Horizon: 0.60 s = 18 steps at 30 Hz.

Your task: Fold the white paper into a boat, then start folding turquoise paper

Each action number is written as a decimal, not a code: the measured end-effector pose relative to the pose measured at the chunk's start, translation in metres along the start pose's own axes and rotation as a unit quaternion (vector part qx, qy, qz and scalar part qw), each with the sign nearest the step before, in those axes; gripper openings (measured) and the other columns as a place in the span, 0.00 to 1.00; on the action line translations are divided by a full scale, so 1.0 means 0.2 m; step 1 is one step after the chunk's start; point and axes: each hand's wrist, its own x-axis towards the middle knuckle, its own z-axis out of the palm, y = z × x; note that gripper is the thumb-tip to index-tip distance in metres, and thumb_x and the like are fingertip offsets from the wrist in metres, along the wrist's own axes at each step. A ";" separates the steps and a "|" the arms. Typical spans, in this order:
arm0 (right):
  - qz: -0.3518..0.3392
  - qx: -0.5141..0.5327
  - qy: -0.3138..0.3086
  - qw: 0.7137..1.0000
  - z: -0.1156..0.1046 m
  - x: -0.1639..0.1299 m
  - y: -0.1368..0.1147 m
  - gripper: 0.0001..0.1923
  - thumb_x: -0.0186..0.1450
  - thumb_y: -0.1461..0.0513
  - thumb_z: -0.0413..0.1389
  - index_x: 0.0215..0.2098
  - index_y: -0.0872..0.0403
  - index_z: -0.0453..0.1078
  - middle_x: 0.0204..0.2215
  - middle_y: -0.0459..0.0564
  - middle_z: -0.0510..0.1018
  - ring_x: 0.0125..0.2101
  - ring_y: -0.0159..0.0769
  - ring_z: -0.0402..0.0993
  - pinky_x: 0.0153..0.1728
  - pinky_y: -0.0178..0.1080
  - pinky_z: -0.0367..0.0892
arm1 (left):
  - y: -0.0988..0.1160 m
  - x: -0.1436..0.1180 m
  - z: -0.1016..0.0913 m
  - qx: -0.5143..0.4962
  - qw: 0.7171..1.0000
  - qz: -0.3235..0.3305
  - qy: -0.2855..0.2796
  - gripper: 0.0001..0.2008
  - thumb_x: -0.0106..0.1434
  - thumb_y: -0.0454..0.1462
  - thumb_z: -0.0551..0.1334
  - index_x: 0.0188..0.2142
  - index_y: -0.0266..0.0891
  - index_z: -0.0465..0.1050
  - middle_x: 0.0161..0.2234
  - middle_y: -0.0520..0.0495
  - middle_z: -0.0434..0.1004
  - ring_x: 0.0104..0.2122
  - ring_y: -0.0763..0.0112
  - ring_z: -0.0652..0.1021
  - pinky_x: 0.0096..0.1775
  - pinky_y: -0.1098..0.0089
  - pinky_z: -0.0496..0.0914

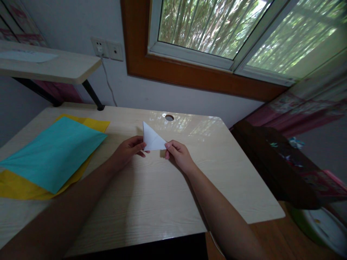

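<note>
White paper (152,140) folded into a triangle, pinched by left hand (129,148) and right hand (178,154)

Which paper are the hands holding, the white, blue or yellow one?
The white paper, folded into a triangle, is pinched between the left hand and right hand. The blue sheet and yellow sheet lie untouched at the left.
</note>
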 end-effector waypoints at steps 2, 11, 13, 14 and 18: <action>0.000 0.010 0.006 1.000 0.00 0.00 0.00 0.21 0.70 0.47 0.52 0.28 0.53 0.70 0.21 0.44 0.76 0.23 0.31 0.67 0.28 0.34 0.62 | -0.01 0.00 0.00 0.000 1.000 -0.007 -0.010 0.20 0.57 0.46 0.70 0.45 0.38 0.76 0.39 0.44 0.81 0.34 0.64 0.82 0.35 0.66 0.78; -0.082 -0.112 -0.111 0.984 0.01 -0.01 -0.06 0.21 0.72 0.50 0.51 0.30 0.54 0.75 0.28 0.47 0.78 0.30 0.33 0.72 0.34 0.34 0.64 | -0.01 0.02 -0.01 0.046 0.989 0.060 0.124 0.19 0.60 0.45 0.68 0.46 0.38 0.75 0.31 0.49 0.79 0.30 0.70 0.78 0.36 0.69 0.74; -0.099 -0.117 -0.074 0.985 0.01 -0.01 -0.05 0.17 0.71 0.51 0.52 0.33 0.54 0.74 0.30 0.47 0.78 0.31 0.33 0.72 0.35 0.35 0.66 | 0.00 0.01 0.00 0.081 0.985 0.071 0.136 0.16 0.62 0.45 0.66 0.45 0.38 0.76 0.31 0.50 0.77 0.31 0.71 0.76 0.36 0.70 0.72; -0.105 -0.115 -0.037 0.987 0.01 0.00 -0.04 0.15 0.70 0.52 0.54 0.36 0.53 0.74 0.32 0.48 0.78 0.32 0.34 0.72 0.35 0.36 0.66 | 0.01 0.01 0.01 0.099 0.983 0.073 0.136 0.15 0.63 0.45 0.65 0.44 0.38 0.77 0.32 0.50 0.77 0.32 0.71 0.76 0.36 0.71 0.71; -0.148 -0.083 0.081 0.982 0.01 0.02 0.00 0.13 0.66 0.54 0.60 0.46 0.49 0.69 0.45 0.51 0.73 0.40 0.36 0.73 0.38 0.38 0.70 | 0.01 -0.01 0.02 0.169 0.977 0.069 0.108 0.14 0.65 0.46 0.63 0.43 0.39 0.78 0.35 0.49 0.79 0.34 0.69 0.76 0.38 0.70 0.70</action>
